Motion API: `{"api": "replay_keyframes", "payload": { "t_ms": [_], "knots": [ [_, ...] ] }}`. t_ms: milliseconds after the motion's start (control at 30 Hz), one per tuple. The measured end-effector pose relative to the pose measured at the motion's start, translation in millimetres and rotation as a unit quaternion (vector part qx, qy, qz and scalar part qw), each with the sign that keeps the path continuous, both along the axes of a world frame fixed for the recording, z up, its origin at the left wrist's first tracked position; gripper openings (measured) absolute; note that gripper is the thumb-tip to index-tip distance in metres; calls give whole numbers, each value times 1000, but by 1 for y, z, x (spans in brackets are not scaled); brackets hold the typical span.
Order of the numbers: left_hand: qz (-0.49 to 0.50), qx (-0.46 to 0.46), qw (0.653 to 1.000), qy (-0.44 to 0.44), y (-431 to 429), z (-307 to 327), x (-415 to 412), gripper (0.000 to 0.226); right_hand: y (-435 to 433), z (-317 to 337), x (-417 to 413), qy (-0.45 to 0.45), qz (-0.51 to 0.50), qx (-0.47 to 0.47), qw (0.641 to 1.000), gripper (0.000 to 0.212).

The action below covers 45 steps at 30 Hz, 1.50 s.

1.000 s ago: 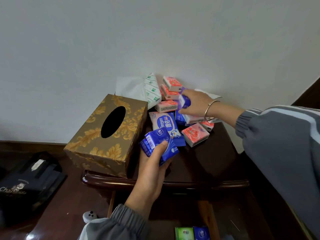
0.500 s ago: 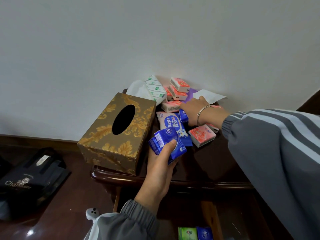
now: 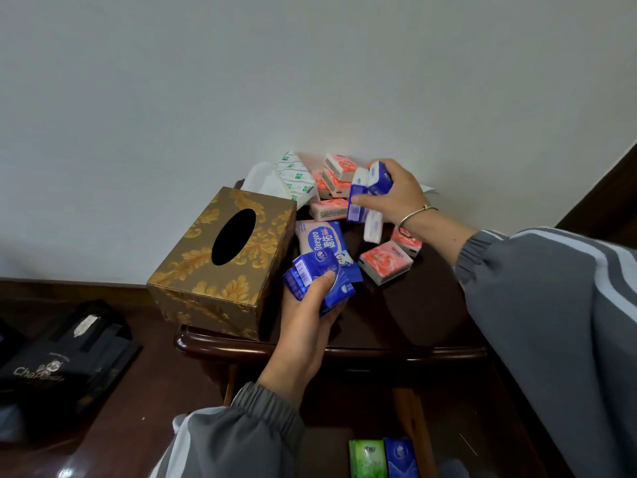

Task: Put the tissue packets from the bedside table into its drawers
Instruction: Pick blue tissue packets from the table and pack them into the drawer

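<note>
Gathering step: left hand [image 3: 303, 326] and right hand [image 3: 396, 194] each clutch packets [image 3: 319, 277] right of the box [image 3: 220, 260]. Next, probably, the drawer [image 3: 410, 415].

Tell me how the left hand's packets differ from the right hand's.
The left lot, in the left hand, is all dark blue; the right lot, in the right hand, mixes blue and white. The left lot is near the table front, beside the gold box; the right lot is at the back, by pink packets. The left lot is compact; a white packet hangs below the right lot. Both are gripped tissue packets.
</note>
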State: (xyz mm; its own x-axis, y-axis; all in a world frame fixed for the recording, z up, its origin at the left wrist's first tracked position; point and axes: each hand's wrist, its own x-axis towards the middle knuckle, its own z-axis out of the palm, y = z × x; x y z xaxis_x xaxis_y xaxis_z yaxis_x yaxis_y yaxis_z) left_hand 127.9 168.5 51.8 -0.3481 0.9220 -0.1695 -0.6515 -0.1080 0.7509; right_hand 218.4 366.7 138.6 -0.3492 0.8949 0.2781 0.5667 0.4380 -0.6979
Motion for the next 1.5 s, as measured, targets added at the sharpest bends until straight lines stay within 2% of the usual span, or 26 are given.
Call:
{"api": "replay_keyframes", "payload": {
  "t_ms": [100,200,333,433,567,667,767,933,1067,1167,1267,1367,1433,1500],
  "knots": [
    [1,0,1000,-6,1,1,1,44,-18,10,9,227,-31,-63,971,51],
    [7,-8,1000,2,-2,4,4,45,-40,26,25,361,-63,-89,926,34],
    [12,-31,998,57,-20,11,8,40,-85,38,63,414,-44,-149,897,17],
    [-7,-32,997,67,-54,17,7,49,-134,31,98,436,-6,-210,875,12],
    [-84,-49,992,84,-115,9,0,62,-203,-8,141,371,23,-303,878,23],
    [-114,-95,983,107,-164,-15,-3,55,-248,-57,150,246,40,-362,898,19],
    [-94,-166,975,113,-195,-49,-9,43,-276,-113,133,147,-6,-403,903,21],
    [-27,-241,964,108,-209,-97,-19,26,-276,-187,84,-128,-61,-339,930,40],
    [-18,-263,958,114,-206,-113,-22,21,-261,-229,55,-286,-60,-304,907,72],
    [-27,-267,956,114,-202,-118,-26,24,-257,-251,46,-354,-72,-303,882,76],
    [-19,-260,958,117,-196,-119,-32,24,-258,-266,41,-397,-66,-278,872,76],
    [6,-255,961,103,-189,-120,-39,29,-260,-272,36,-395,-65,-256,880,82],
    [13,-258,962,89,-187,-121,-43,33,-257,-271,36,-337,-90,-275,896,89],
    [13,-261,962,78,-186,-122,-45,33,-248,-267,40,-223,-132,-355,898,94]
  ]
}}
